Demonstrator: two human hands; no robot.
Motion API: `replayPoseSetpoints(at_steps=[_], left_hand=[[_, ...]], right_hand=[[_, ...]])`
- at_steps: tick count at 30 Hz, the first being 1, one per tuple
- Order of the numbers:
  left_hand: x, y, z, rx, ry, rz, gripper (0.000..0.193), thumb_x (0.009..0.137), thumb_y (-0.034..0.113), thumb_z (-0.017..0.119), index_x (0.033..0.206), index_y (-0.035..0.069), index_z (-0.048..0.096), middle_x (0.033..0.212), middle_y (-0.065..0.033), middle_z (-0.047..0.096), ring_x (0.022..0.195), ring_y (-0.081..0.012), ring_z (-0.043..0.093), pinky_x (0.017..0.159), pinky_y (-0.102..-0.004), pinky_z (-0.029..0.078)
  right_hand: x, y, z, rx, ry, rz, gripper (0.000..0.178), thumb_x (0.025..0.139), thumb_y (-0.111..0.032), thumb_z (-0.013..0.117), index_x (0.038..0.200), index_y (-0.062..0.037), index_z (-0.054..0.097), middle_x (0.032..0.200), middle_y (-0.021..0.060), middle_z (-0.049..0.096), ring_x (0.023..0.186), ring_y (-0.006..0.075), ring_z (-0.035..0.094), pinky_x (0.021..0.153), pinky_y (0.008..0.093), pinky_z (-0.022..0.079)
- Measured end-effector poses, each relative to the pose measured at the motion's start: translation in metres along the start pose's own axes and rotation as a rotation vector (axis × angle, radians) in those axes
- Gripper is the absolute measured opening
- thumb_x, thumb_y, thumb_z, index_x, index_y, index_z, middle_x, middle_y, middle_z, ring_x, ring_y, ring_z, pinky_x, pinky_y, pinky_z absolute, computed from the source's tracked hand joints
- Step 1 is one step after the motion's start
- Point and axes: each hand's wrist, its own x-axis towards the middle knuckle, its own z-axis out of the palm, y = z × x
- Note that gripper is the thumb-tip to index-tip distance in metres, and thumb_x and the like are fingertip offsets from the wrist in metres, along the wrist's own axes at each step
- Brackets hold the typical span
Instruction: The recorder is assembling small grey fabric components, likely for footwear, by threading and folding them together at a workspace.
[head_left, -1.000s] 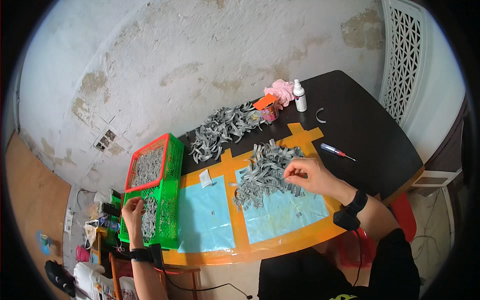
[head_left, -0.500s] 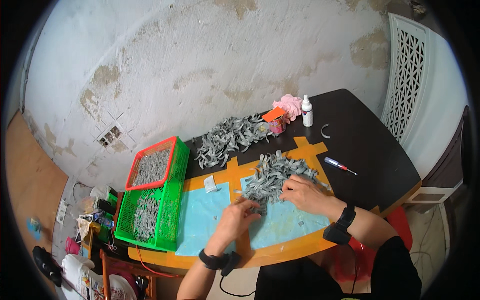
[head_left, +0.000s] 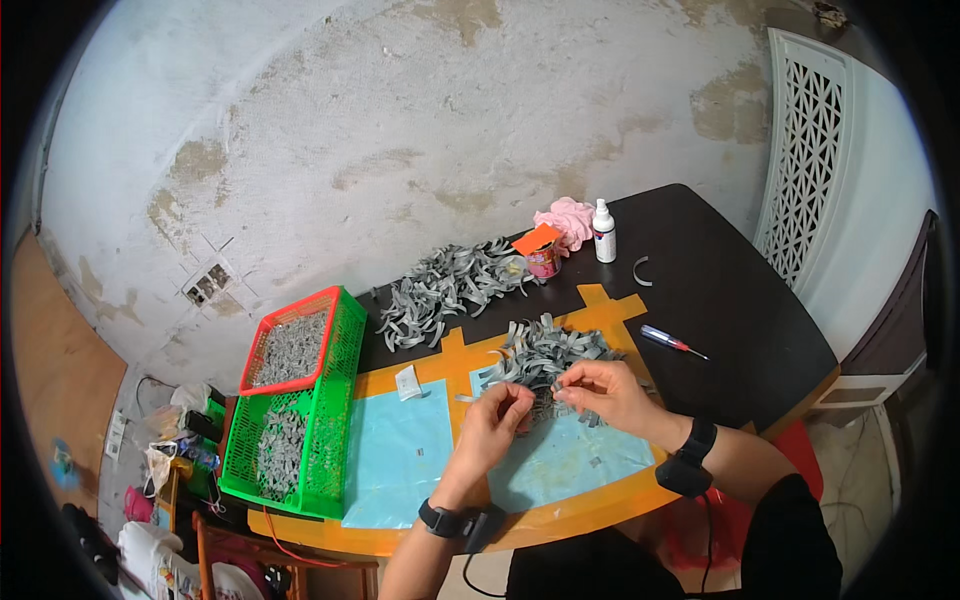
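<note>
Left hand [head_left: 492, 427] and right hand [head_left: 612, 398] are both curled with fingertips pinched, can't tell on what, at near edge of heap of curved grey strips [head_left: 548, 348] on light-blue plastic sheet [head_left: 590, 480] covering part of black desk [head_left: 750, 305].

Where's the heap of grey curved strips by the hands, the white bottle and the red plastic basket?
Near heap of grey curved strips [head_left: 548, 350], head view: upper middle.
White bottle [head_left: 605, 246], head view: lower body.
Red plastic basket [head_left: 327, 338], head view: right-hand rim.
</note>
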Motion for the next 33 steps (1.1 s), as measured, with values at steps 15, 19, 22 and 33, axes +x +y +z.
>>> replayPoseSetpoints(at_steps=[15, 19, 22, 33], left_hand=[[-0.001, -0.011, 0.021, -0.329, -0.089, 0.122, 0.009, 0.096, 0.011, 0.052, 0.101, 0.003, 0.055, 0.084, 0.0017, 0.056, 0.074, -0.0059, 0.053, 0.067, -0.0206, 0.044], [0.003, -0.018, 0.023, -0.520, -0.115, 0.131, 0.012, 0.096, 0.012, 0.053, 0.102, 0.002, 0.055, 0.086, 0.0010, 0.057, 0.075, -0.0063, 0.054, 0.068, -0.0206, 0.045], [0.004, -0.025, 0.020, -0.620, -0.111, 0.107, 0.014, 0.096, 0.014, 0.054, 0.102, 0.002, 0.056, 0.087, 0.0005, 0.058, 0.075, -0.0068, 0.055, 0.069, -0.0211, 0.046], [0.011, -0.034, 0.024, -0.685, -0.099, 0.103, 0.012, 0.096, 0.016, 0.054, 0.099, 0.004, 0.055, 0.085, 0.0013, 0.057, 0.075, -0.0065, 0.054, 0.068, -0.0207, 0.045]], right_hand=[[-0.005, 0.002, 0.009, 0.004, -0.033, 0.133, 0.017, 0.083, -0.001, 0.068, 0.097, -0.0015, 0.058, 0.089, 0.0009, 0.060, 0.082, 0.0055, 0.058, 0.071, 0.0205, 0.048], [-0.011, -0.006, 0.010, -0.022, -0.079, 0.139, 0.025, 0.080, 0.006, 0.066, 0.101, 0.0003, 0.054, 0.088, 0.0029, 0.057, 0.081, 0.0078, 0.058, 0.070, 0.0222, 0.050], [-0.010, -0.007, 0.014, 0.095, -0.106, 0.197, 0.028, 0.079, 0.010, 0.063, 0.103, 0.0021, 0.051, 0.087, 0.0052, 0.055, 0.080, 0.0098, 0.057, 0.069, 0.0242, 0.052], [-0.007, -0.001, 0.007, 0.072, -0.076, 0.182, 0.027, 0.079, 0.010, 0.062, 0.103, 0.0012, 0.052, 0.089, 0.0038, 0.056, 0.081, 0.0085, 0.057, 0.070, 0.0213, 0.049]])
